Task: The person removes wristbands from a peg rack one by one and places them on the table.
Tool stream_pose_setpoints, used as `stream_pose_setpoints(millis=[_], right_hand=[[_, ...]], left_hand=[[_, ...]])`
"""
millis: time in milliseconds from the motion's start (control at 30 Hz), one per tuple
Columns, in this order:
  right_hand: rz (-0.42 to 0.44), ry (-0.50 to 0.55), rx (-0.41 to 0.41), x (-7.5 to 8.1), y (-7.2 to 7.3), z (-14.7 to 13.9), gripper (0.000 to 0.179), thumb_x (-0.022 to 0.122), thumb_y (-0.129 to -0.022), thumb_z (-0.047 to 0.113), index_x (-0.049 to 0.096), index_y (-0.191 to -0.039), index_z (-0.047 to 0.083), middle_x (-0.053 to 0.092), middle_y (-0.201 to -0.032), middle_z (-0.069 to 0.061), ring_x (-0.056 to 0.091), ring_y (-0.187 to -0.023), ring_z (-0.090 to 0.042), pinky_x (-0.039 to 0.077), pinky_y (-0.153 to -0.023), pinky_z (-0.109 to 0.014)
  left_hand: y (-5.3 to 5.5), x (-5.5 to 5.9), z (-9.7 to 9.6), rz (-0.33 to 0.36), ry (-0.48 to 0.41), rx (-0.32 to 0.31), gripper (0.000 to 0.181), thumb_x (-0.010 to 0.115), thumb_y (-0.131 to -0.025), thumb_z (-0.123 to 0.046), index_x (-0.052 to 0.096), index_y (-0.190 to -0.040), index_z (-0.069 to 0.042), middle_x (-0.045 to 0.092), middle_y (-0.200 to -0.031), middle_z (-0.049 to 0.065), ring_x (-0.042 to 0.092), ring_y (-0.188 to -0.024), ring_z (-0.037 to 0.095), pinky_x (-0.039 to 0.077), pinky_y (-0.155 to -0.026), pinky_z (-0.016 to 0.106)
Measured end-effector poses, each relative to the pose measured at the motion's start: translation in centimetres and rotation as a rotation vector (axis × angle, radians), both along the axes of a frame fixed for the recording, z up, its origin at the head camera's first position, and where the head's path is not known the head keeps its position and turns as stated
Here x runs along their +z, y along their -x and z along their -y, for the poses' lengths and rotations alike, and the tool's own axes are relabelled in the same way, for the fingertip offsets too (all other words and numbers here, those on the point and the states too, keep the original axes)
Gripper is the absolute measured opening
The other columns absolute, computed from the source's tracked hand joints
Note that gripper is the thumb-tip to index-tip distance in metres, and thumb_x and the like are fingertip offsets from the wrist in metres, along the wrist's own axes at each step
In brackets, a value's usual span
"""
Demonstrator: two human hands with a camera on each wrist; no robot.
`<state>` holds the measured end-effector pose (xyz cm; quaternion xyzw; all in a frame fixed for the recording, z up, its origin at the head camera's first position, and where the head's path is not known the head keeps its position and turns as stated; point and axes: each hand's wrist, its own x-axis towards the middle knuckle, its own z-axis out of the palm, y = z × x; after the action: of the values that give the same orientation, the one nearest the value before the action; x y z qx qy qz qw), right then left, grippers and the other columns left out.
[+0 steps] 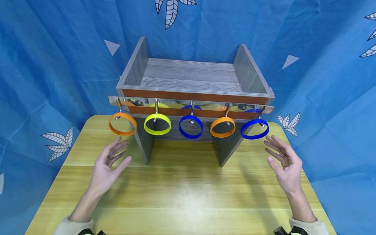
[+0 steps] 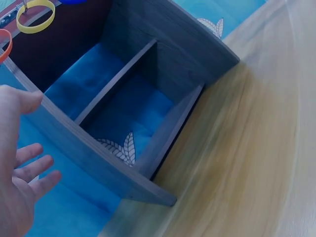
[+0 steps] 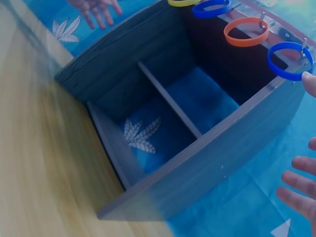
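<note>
Several silicone wristbands hang from hooks on a shiny metal strip (image 1: 176, 103) across the front of a grey wooden shelf (image 1: 191, 70). From left to right they are an orange wristband (image 1: 122, 133), a yellow wristband (image 1: 157, 132), a blue wristband (image 1: 191, 135), a second orange wristband (image 1: 222, 134) and a second blue wristband (image 1: 255, 136). My left hand (image 1: 108, 168) is in the air just below the leftmost orange band, fingers spread and holding nothing. Below and right of the rightmost blue band, my right hand (image 1: 286, 164) is likewise spread, with nothing in it.
The shelf stands at the back of a light wooden table (image 1: 182, 195). Blue cloth (image 1: 58, 58) with leaf prints hangs behind and at both sides. In the left wrist view, a crosspiece (image 2: 118, 81) spans the shelf's side panels.
</note>
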<state>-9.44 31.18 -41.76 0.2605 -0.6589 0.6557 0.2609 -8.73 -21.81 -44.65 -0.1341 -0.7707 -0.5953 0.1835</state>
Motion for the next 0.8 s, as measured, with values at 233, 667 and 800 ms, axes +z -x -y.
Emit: stream_pose_setpoints(millis=[233, 667, 800], right_hand=[[-0.011, 0.121, 0.074, 0.9, 0.5, 0.4, 0.048, 0.053, -0.092, -0.023, 0.045, -0.138, -0.028, 0.07, -0.135, -0.023, 0.074, -0.12, -0.026, 0.063, -0.102, -0.035], [0.035, 0.274, 0.147, 2.8, 1.5, 1.7, 0.04, 0.05, -0.093, -0.028, 0.049, -0.133, -0.029, 0.074, -0.125, -0.024, 0.077, -0.11, -0.029, 0.065, -0.094, -0.042], [0.039, 0.318, 0.185, 3.5, 1.8, 2.0, 0.039, 0.048, -0.094, -0.029, 0.05, -0.133, -0.028, 0.074, -0.123, -0.026, 0.077, -0.109, -0.029, 0.066, -0.093, -0.043]], left_hand=[[0.9, 0.1, -1.2, 0.02, -0.053, 0.017, 0.058, 0.071, -0.089, 0.018, 0.054, -0.143, 0.007, 0.07, -0.13, -0.018, 0.07, -0.12, 0.005, 0.058, -0.101, 0.014], [2.1, 0.1, -2.4, 0.002, -0.238, 0.049, 0.039, 0.069, -0.087, 0.023, 0.062, -0.125, 0.017, 0.078, -0.114, -0.004, 0.075, -0.105, 0.011, 0.062, -0.092, 0.018], [2.3, 0.1, -2.5, 0.009, -0.246, 0.046, 0.037, 0.068, -0.087, 0.022, 0.062, -0.123, 0.018, 0.077, -0.112, -0.007, 0.075, -0.104, 0.01, 0.063, -0.092, 0.018]])
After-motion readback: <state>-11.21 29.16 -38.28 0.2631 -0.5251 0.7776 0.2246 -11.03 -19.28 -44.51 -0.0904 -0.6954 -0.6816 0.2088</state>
